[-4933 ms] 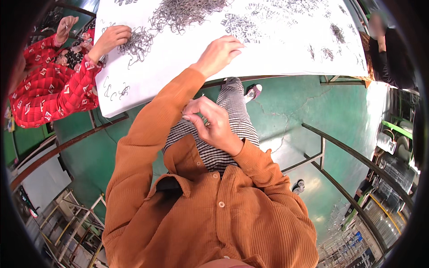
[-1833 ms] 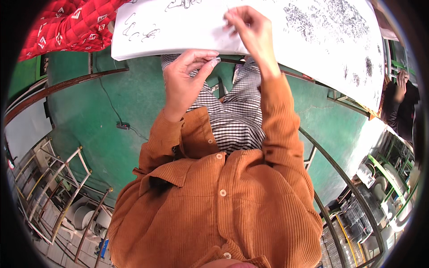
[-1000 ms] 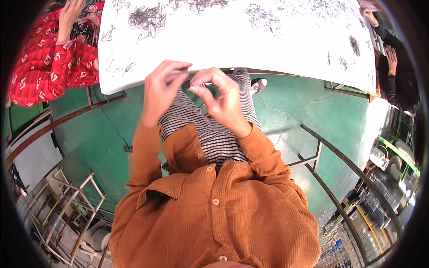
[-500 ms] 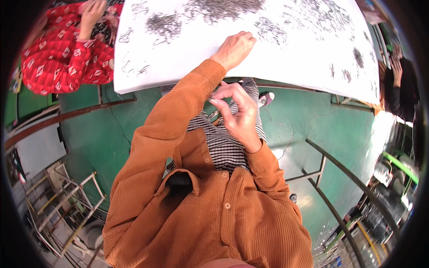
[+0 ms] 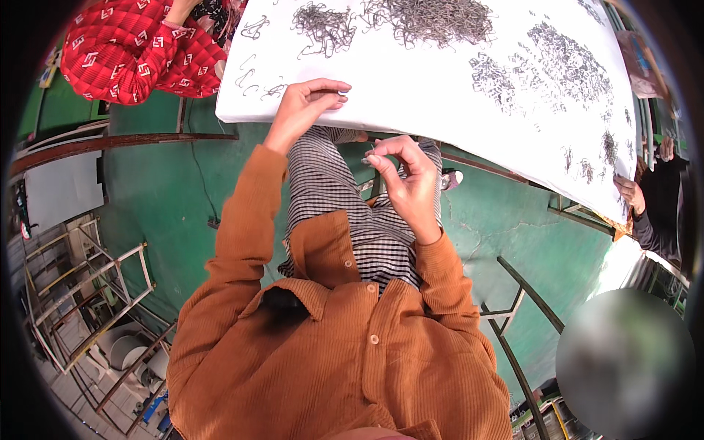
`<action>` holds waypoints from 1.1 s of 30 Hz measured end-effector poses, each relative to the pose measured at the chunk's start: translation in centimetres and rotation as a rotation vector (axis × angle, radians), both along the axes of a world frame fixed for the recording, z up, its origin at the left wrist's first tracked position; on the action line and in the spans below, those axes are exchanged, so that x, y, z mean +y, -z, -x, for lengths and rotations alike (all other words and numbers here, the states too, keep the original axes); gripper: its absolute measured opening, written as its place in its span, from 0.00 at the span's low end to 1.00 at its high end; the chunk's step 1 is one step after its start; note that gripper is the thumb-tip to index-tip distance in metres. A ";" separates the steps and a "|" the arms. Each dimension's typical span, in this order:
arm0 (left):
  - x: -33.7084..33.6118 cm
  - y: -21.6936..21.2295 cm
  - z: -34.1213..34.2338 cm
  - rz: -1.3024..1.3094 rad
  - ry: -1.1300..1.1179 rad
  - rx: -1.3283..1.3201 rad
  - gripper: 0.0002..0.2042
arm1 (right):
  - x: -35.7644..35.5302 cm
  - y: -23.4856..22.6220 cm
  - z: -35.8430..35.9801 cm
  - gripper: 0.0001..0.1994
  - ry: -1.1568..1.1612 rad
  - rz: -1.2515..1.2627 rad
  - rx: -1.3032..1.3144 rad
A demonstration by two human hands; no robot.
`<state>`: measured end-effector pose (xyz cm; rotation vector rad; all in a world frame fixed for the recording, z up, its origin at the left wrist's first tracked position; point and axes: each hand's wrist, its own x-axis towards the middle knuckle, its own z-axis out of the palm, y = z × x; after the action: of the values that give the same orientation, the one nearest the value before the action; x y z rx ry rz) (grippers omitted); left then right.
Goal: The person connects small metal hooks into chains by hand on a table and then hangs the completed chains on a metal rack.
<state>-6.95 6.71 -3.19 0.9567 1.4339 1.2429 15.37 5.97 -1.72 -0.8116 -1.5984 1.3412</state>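
My left hand [image 5: 304, 108] is over the near left edge of the white-covered table [image 5: 411, 92]. Its thumb and fingers come together in a pinch, and whatever may be between them is too small to make out. Above my lap, my right hand [image 5: 407, 180] pinches a small thin metal piece [image 5: 368, 156] between thumb and forefinger. Small dark hook-shaped wire pieces lie about the table: a dense pile [image 5: 440, 20] at the far middle, a looser heap [image 5: 323, 28] to its left, and a wide scatter [image 5: 565, 66] on the right. A few loose ones [image 5: 273, 91] are just left of my left hand.
A person in a red patterned sleeve [image 5: 139, 55] sits at the table's left end. Another person's hand [image 5: 629, 192] touches its right corner. Metal frames [image 5: 95, 293] stand at lower left, and dark bars [image 5: 532, 293] at right. The floor [image 5: 169, 176] is green.
My left hand has swung left and back toward me from the middle of the table. My right hand keeps its pinch above my lap. At the right corner, another person's hand now touches the table.
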 end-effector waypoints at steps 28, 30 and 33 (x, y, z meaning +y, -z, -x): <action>-6.8 -6.9 -4.2 -0.257 -0.150 0.474 0.07 | 9.4 0.4 6.5 0.07 0.024 -0.277 -0.208; -6.6 -7.7 -4.4 -0.264 -0.128 0.489 0.07 | 13.0 2.2 8.1 0.09 0.099 -0.499 -0.339; -6.6 -8.7 -4.7 -0.264 -0.145 0.482 0.07 | 16.6 4.3 10.8 0.12 0.143 -0.605 -0.500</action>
<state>-2.22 0.07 5.50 1.4243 1.7611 1.3926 4.62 22.60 -6.00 -0.8897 -2.1311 0.5051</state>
